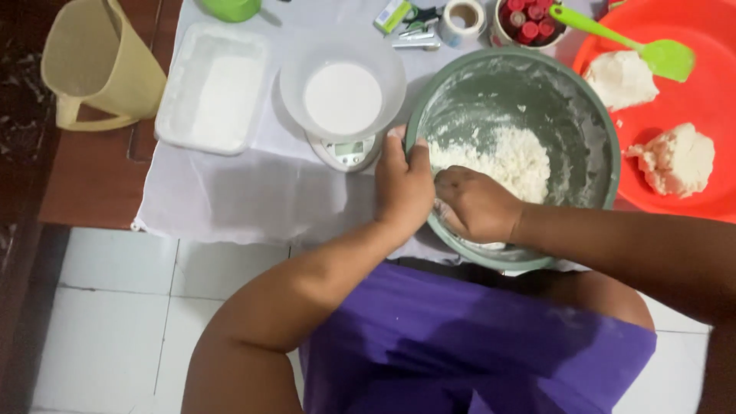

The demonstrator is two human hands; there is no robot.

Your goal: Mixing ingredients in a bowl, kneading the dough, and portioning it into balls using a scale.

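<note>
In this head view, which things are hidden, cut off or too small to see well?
- Right hand: its fingers are buried in the crumbly dough inside the green bowl.
- Kitchen scale: mostly covered by the white bowl; its display is too small to read.
- Orange basin: cut off by the right and top edges.
- Green object: cut off by the top edge.
- Left hand: its fingertips curl over the bowl rim, out of sight.

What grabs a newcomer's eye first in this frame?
Dead centre, the right hand is buried in crumbly white dough inside a flour-dusted grey-green bowl, while the left hand grips the bowl's near rim. At the right edge a bright orange basin holds two finished dough lumps and a green spatula. Left of the bowl, a white dish of white liquid sits on a small kitchen scale.
</note>
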